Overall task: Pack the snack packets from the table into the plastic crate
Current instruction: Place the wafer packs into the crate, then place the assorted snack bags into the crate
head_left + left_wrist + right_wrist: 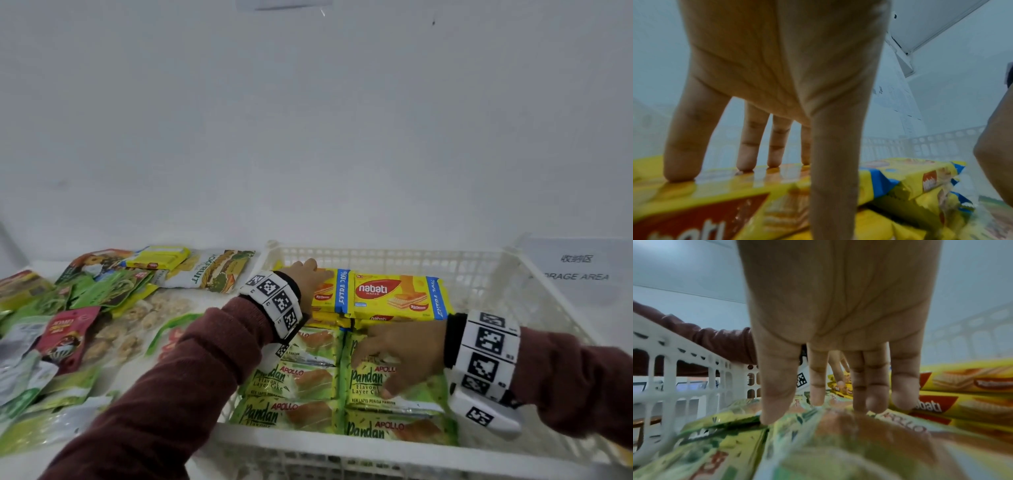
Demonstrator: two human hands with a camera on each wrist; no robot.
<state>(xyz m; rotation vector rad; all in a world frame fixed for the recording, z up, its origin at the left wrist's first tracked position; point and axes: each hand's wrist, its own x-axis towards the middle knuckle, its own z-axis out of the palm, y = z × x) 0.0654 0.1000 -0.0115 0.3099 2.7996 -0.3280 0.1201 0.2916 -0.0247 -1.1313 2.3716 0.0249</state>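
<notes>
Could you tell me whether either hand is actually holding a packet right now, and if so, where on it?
Neither holds one. The left hand presses straight fingertips on a yellow wafer packet; the right hand rests flat on a green Pandan packet.

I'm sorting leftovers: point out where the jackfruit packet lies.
In the head view the jackfruit packet lies on the table, far side, just left of the crate, beside a yellow wafer pack.

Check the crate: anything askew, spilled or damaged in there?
Nothing stands out. Nabati wafer packs are stacked flat at the back of the crate, pandan cake packets in rows in front. Left hand and right hand press flat on them.
</notes>
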